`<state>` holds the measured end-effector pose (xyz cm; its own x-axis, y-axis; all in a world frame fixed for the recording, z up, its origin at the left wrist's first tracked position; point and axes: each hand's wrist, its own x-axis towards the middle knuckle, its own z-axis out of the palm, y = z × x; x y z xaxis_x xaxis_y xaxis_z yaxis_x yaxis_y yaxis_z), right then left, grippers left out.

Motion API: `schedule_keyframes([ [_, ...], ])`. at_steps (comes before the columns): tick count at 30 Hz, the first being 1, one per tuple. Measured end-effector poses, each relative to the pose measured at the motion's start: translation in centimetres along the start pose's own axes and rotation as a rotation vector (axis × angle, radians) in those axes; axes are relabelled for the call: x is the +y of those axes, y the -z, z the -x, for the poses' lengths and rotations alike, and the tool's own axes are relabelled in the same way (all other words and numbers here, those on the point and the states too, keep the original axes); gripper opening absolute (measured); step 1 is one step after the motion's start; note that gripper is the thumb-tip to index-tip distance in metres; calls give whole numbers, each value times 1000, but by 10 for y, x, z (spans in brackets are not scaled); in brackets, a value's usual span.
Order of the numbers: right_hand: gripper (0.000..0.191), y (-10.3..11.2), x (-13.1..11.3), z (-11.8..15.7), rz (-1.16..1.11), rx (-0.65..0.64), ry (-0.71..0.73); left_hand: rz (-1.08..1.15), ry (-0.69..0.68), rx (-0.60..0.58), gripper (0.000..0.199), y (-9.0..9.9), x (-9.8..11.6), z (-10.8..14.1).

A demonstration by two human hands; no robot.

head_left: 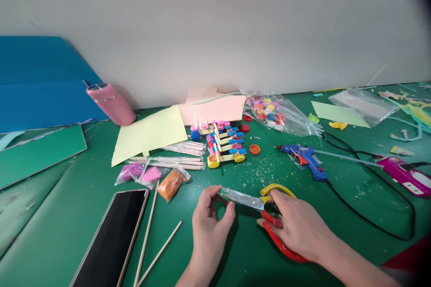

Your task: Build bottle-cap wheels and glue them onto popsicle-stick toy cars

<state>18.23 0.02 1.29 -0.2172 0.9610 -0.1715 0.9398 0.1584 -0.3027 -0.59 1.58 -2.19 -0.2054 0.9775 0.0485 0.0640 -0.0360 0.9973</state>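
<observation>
My right hand [299,222] grips a pair of scissors [244,198] by its handles, one yellow and one red. The blades point left, and their tips reach the fingers of my left hand [210,228]. That hand is curled, index finger and thumb bent around the blade tips. Bits of green and dark red show between its fingers, too hidden to name. Beyond the hands stands a row of small assembled pieces [225,143], made of pale sticks with blue, pink and yellow caps. An orange cap [255,149] lies just right of them.
A blue glue gun [305,157] with a black cord lies to the right. Phone [109,237], wooden sticks [160,251] and bagged clay [171,184] are on the left. Farther back are a pink bottle [112,104], yellow paper [151,133] and a bag of coloured caps [272,110].
</observation>
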Motion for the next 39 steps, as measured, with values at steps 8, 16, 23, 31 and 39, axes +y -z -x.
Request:
schedule_keyframes([
  [8, 31, 2, -4, 2, -59, 8, -43, 272, 245, -85, 37, 0, 6, -2],
  [16, 30, -1, -8, 1, -277, -75, -66, 335, 235, -152, 26, -1, 18, 0],
  [23, 25, 7, -5, -1, -328, -35, -20, 374, 246, -118, 31, 1, 18, 0],
  [31, 37, -4, -4, 6, -107, 63, 24, 375, 250, -137, 29, 3, 17, -3],
  [39, 36, -2, 5, -3, -40, 38, 22, 380, 307, -121, 31, 3, 18, -5],
])
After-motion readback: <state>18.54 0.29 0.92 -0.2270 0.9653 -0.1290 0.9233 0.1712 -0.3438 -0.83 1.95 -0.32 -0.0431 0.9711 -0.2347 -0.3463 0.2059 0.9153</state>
